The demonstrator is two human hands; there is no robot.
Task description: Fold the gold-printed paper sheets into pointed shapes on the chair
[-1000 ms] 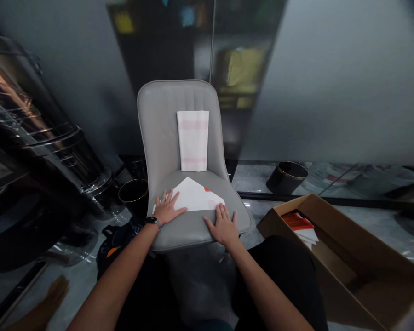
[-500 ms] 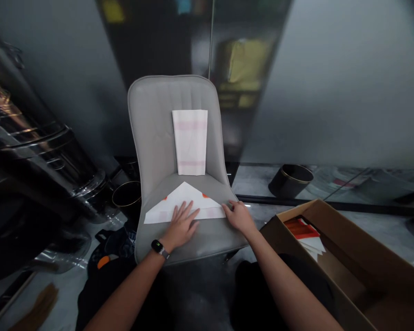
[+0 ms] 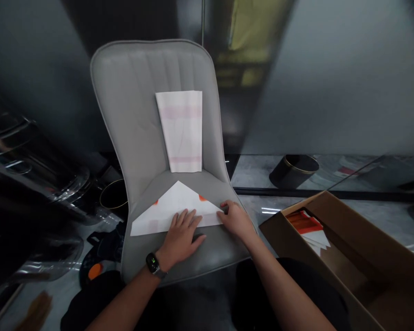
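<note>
Your left hand (image 3: 182, 236) lies flat and open, fingers spread, pressing on the lower part of a folded white paper sheet (image 3: 172, 212), not clenched around it. A smartwatch (image 3: 153, 263) sits on that wrist. Your right hand (image 3: 237, 219) is curled at the sheet's right corner with its fingertips (image 3: 223, 207) touching the paper; you can't tell from this view whether they are pinching it or only resting against it.

The sheet lies on the seat of a grey upholstered chair (image 3: 124, 101), with its point toward the backrest and its long lower edge toward you. Its left corner reaches close to the seat's left edge, and orange marks show along both slanted sides. Beyond it, a folded white pack with pink bands (image 3: 178, 131) lies against the backrest, apart from the sheet.

Off the chair's right side, an open cardboard box (image 3: 348, 243) sits on the marble floor (image 3: 258, 204), holding orange and white papers (image 3: 306, 225). Past the chair's left edge are a black pot with a gold rim (image 3: 113, 195) and a dark bag with an orange circle (image 3: 96, 271). Another black gold-rimmed pot (image 3: 292, 171) stands beyond the chair on the right.
</note>
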